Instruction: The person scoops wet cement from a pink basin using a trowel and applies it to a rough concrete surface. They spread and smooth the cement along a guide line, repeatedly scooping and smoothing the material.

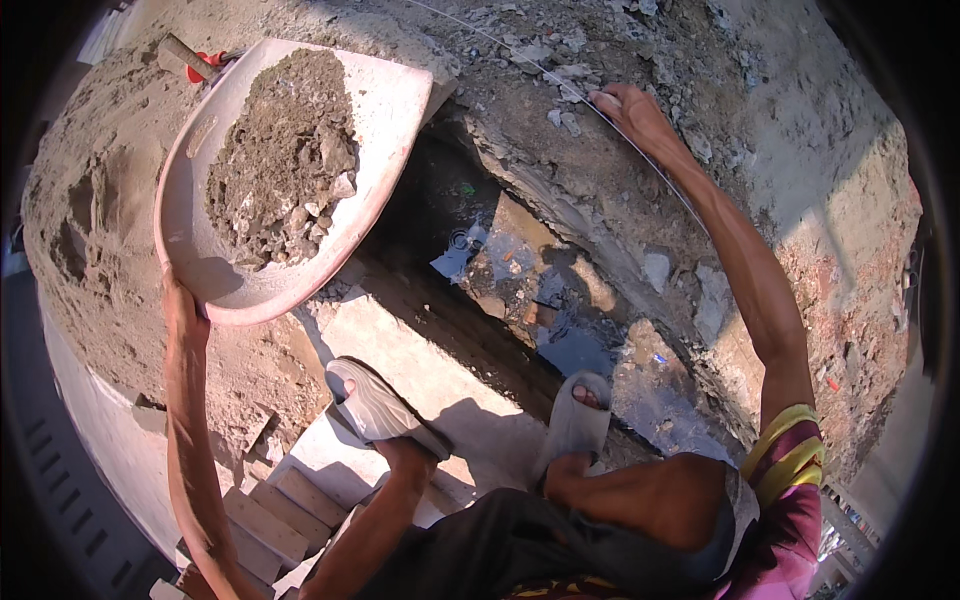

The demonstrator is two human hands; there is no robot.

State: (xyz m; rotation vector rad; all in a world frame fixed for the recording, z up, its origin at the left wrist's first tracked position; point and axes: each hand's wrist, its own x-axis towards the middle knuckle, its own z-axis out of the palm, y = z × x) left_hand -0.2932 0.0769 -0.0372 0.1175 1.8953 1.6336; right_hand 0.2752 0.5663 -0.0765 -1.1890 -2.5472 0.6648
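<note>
My left hand (184, 312) grips the near rim of a pale, scoop-shaped pan (385, 110), with the thumb side against its edge. A heap of grey soil and small stones (285, 160) lies in the pan. Far to the right, my right hand (632, 112) reaches low over the rubbly bank with its fingers curled together. What they hold, if anything, is too small to make out. A thin white string (535, 65) runs taut past that hand and along the forearm.
Between the banks lies a trench (500, 260) with dark water and broken bricks. My sandalled feet rest on a concrete ledge (420, 345) and beside the trench. Stacked bricks (285, 515) stand at lower left. A wooden handle (188, 57) and something red (207, 68) lie behind the pan.
</note>
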